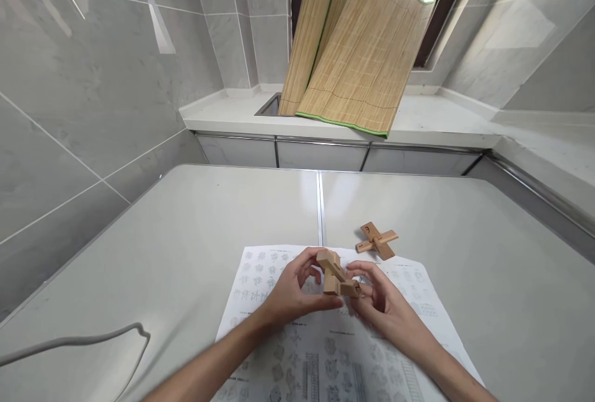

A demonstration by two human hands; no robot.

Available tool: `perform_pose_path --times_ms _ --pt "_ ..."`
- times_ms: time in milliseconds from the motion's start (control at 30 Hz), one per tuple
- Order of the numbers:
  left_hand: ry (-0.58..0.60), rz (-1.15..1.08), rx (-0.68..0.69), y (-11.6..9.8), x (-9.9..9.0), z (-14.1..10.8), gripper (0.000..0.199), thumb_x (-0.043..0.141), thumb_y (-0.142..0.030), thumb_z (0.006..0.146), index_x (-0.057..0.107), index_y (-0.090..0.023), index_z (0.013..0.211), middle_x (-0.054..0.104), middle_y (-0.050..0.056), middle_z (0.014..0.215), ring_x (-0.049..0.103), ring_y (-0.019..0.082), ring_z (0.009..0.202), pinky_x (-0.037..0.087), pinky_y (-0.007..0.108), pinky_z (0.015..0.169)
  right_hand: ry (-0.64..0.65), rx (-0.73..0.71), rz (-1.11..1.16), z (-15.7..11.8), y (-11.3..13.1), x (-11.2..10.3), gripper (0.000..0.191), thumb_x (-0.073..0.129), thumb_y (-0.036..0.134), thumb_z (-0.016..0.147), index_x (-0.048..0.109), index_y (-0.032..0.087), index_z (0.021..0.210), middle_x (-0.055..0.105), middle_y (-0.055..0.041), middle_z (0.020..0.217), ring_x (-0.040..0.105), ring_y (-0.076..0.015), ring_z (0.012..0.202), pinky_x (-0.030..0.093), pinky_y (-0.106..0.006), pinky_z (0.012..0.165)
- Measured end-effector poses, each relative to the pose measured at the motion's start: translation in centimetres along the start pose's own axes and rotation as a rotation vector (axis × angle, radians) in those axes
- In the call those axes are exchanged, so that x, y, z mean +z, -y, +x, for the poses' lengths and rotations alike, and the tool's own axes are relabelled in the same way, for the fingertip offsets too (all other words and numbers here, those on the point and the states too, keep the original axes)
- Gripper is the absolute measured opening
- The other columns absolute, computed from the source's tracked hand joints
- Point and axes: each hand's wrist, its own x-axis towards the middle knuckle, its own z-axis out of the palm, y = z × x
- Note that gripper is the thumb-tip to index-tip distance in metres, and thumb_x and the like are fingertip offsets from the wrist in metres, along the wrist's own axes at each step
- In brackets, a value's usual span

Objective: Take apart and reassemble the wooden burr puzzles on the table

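Several notched wooden puzzle pieces point(331, 275), fitted together at angles, are held up over a printed sheet point(253, 315). My left hand point(289, 290) grips them from the left, thumb below and fingers behind. From the other side, the fingers of my right hand point(383, 303) close on the lower right piece, which bears a dark mark on its end. Just beyond my right hand, another cross-shaped group of wooden pieces point(377, 241) lies at the sheet's far edge, also marked with dark characters. My fingers hide part of the held pieces.
The sheet shows rows of small diagrams and lies on a pale table point(186, 222) with a seam down its middle. A grey cable point(79, 341) runs in at the left. Behind stands a white counter point(223, 114) with a sink edge and a bamboo mat point(357, 49).
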Motion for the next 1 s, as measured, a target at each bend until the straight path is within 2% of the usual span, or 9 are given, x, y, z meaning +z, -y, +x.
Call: perform_pose_path --times_ms 133,333,500,567,700,833,1000 --pt "-0.003 -0.065 -0.006 0.20 -0.15 0.06 0.065 0.093 -0.035 0.074 0.061 -0.025 0.129 0.067 0.009 0.124 0.062 0.028 0.121 0.048 0.038 0.100 0.029 0.027 -0.013 -0.02 0.15 0.06 0.039 0.066 0.052 0.093 0.052 0.027 0.120 0.053 0.0055 0.071 0.047 -0.0139 0.060 0.028 -0.025 0.055" --pt "0.008 -0.025 0.001 0.16 -0.05 0.14 0.062 0.092 -0.036 0.075 0.063 -0.024 0.128 0.067 0.008 0.124 0.062 0.028 0.121 0.048 0.040 0.103 -0.011 0.016 -0.122 -0.15 0.01 0.08 0.041 0.061 0.046 0.094 0.051 0.028 0.129 0.050 0.0068 0.068 0.047 -0.0151 0.059 0.032 -0.025 0.056" --pt "0.003 -0.024 -0.003 0.03 0.05 0.10 0.065 0.091 -0.037 0.074 0.061 -0.024 0.130 0.067 0.009 0.125 0.063 0.028 0.119 0.049 0.041 0.103 -0.166 -0.115 -0.417 -0.12 -0.42 0.01 0.034 0.062 0.037 0.091 0.057 0.028 0.123 0.040 0.0093 0.061 0.043 -0.0161 0.055 0.038 -0.027 0.058" --pt "0.008 -0.004 -0.006 -0.08 0.08 0.09 0.065 0.091 -0.038 0.074 0.062 -0.024 0.130 0.067 0.009 0.125 0.063 0.028 0.118 0.049 0.041 0.103 -0.188 -0.152 -0.510 -0.12 -0.43 -0.02 0.030 0.062 0.037 0.091 0.060 0.027 0.120 0.041 0.0086 0.062 0.044 -0.0166 0.055 0.039 -0.028 0.057" --pt "0.014 0.036 -0.003 -0.17 0.11 0.09 0.062 0.092 -0.038 0.074 0.063 -0.024 0.127 0.067 0.009 0.122 0.063 0.027 0.115 0.049 0.039 0.101 -0.152 -0.151 -0.538 -0.26 -0.16 -0.03 0.024 0.060 0.042 0.096 0.063 0.026 0.114 0.046 0.0065 0.064 0.045 -0.0164 0.054 0.037 -0.028 0.054" --pt "0.023 0.059 0.018 -0.13 0.11 0.09 0.064 0.092 -0.039 0.073 0.063 -0.024 0.128 0.066 0.009 0.123 0.061 0.025 0.111 0.049 0.038 0.097 -0.107 -0.152 -0.518 -0.37 0.07 0.09 0.030 0.060 0.048 0.098 0.063 0.026 0.118 0.052 0.0043 0.070 0.045 -0.0156 0.056 0.039 -0.028 0.054" --pt "0.076 0.169 0.065 -0.49 0.17 0.06 0.060 0.091 -0.038 0.075 0.064 -0.024 0.127 0.063 0.009 0.124 0.061 0.024 0.107 0.049 0.035 0.093 -0.050 -0.177 -0.448 -0.14 -0.02 0.18 0.038 0.058 0.055 0.099 0.064 0.026 0.124 0.063 -0.0015 0.088 0.049 -0.0147 0.061 0.040 -0.028 0.056"
